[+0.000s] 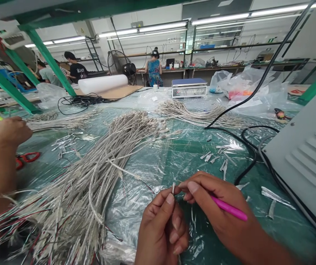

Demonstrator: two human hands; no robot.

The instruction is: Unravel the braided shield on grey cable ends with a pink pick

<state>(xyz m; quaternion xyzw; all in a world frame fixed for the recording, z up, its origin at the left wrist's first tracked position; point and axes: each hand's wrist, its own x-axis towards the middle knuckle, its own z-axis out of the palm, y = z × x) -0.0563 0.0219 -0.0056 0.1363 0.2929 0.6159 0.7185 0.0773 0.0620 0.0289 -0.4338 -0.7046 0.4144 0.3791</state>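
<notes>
My left hand (163, 224) pinches the end of a thin cable (174, 188) between thumb and forefinger, with a short silvery tip poking up. Close against it, my right hand (218, 206) grips a slim pink pen-shaped tool (231, 208). The tool's working end is hidden among my right fingers, which meet the cable tip. Left of my hands lies a big bundle of grey braided cables (119, 147), their loose ends showing thin red, black, white and green wires.
A co-worker's hands (6, 132) are at the left, near red-handled scissors (28, 158). Silvery foil scraps (224, 165) litter the green mat. A grey metal box (307, 154) and black cable (246, 176) stand right. Behind are more cables (196, 112), a scale (189, 90) and plastic bags (246, 88).
</notes>
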